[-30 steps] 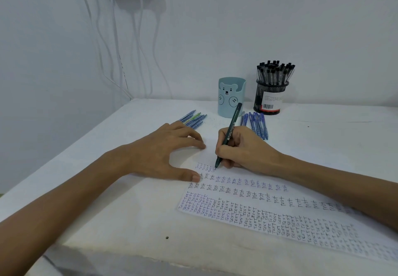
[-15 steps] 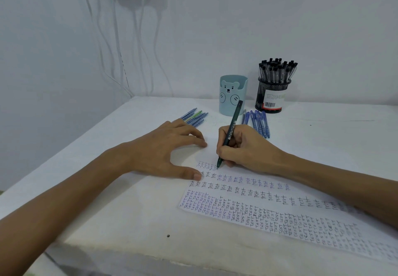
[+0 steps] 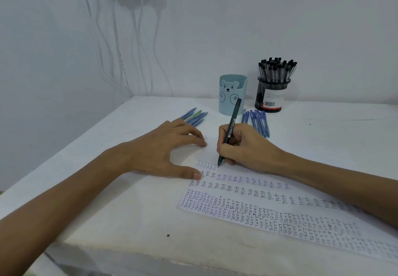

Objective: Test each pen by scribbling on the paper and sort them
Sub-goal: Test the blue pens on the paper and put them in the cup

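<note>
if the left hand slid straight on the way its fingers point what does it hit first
Probably the right hand, at the fingers gripping the dark green pen. The left hand lies flat on the paper, fingertips aimed at it across a narrow bare gap.

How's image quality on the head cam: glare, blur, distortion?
Head view: soft even light, no glare on the paper; faint shadow under the left hand; wide-angle stretch at the frame edges; writing sharp near the pen in the right hand, blurred toward the lower right corner.
</note>
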